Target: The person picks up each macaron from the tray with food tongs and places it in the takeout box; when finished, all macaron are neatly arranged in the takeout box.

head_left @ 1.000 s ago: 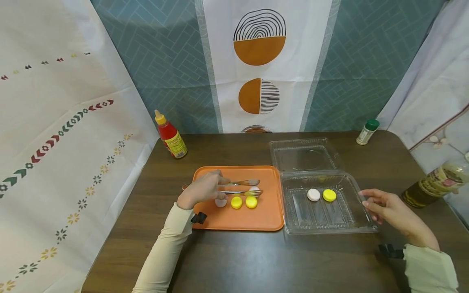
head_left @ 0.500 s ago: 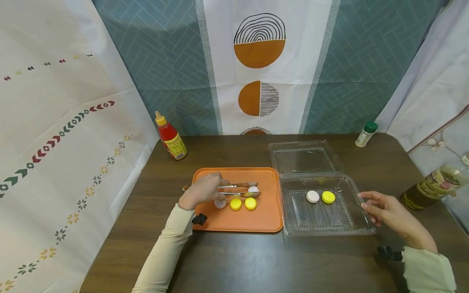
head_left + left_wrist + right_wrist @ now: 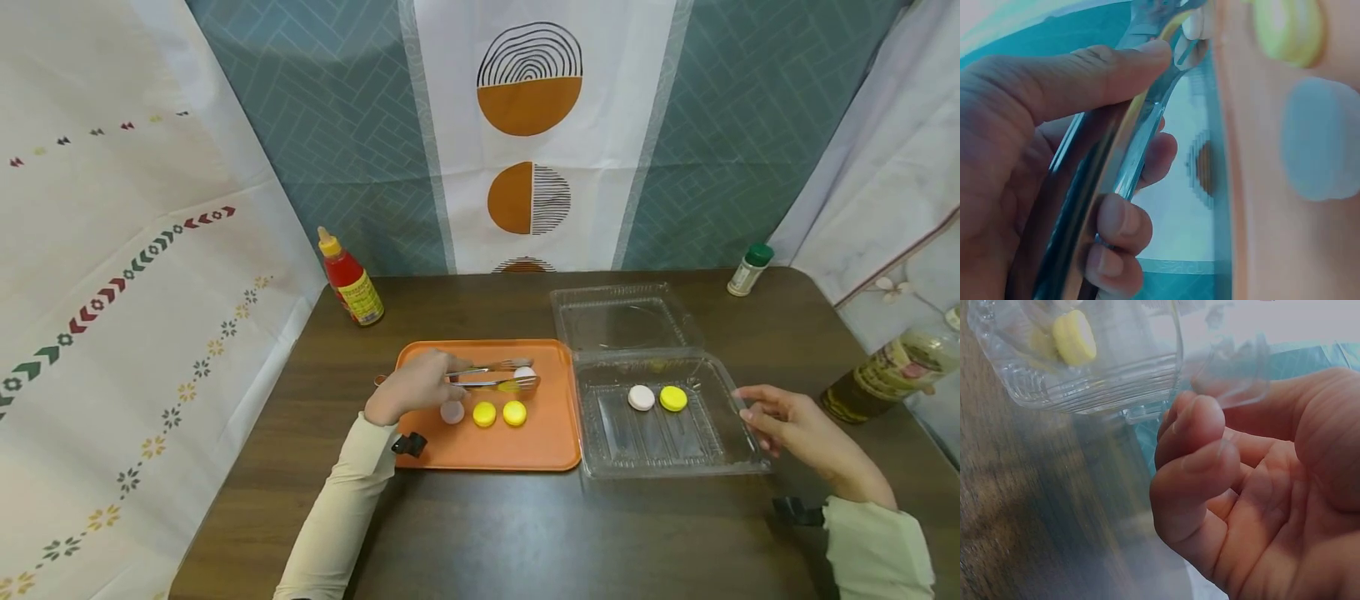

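Note:
My left hand (image 3: 420,387) grips a pair of metal tongs (image 3: 487,383) over the orange tray (image 3: 525,450). Between the tongs' slotted tips sits a white macaron (image 3: 525,373), partly covered by them. Below the tongs, a white macaron (image 3: 452,412) and two yellow macarons (image 3: 484,414) lie in a row on the tray. At the right, my right hand (image 3: 798,429) pinches the rim of a clear plastic clamshell box (image 3: 712,462). Inside that box lie a white macaron (image 3: 641,397) and a yellow macaron (image 3: 673,398). The right wrist view shows fingertips (image 3: 1200,422) at the box's edge.
The box's lid (image 3: 622,321) lies folded back behind it. A red sauce bottle (image 3: 351,279) stands at the back left, and a green-capped shaker (image 3: 750,269) at the back right. An oil bottle (image 3: 885,375) stands beyond my right hand.
The tongs have shifted slightly away from me or upward, and the white macaron at their tips has moved with them. My right hand stays on the box rim.

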`<action>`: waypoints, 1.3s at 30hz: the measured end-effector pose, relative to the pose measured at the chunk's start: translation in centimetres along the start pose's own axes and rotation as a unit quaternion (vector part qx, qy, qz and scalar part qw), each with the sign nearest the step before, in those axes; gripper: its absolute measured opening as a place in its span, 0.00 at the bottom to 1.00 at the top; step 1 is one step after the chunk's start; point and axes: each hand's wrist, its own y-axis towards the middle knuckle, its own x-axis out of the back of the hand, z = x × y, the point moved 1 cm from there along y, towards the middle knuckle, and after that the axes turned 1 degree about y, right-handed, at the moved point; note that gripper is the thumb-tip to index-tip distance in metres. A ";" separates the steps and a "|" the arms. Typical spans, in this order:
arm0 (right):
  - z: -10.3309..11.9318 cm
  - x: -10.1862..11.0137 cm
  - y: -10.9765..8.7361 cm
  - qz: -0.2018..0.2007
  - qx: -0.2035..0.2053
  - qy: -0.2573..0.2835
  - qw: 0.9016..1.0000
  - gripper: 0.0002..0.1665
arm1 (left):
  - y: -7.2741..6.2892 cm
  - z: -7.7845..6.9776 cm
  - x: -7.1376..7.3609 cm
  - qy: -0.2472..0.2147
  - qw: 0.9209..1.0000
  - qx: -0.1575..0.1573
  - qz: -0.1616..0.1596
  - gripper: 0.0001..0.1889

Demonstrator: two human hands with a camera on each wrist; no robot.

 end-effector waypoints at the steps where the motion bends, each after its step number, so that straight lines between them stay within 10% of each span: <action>1: 0.0 0.0 0.0 -0.001 -0.002 0.001 1.000 0.19 | -0.1 -0.2 0.2 -0.006 1.000 -0.007 -0.004 0.15; 24: -0.1 0.1 0.1 0.001 0.015 0.014 1.000 0.14 | 2.6 -5.7 2.3 0.035 0.995 -0.089 -0.008 0.27; 39: 0.0 0.1 0.0 0.003 0.007 -0.002 1.000 0.20 | 5.0 -9.1 0.1 0.036 0.985 -0.166 0.030 0.21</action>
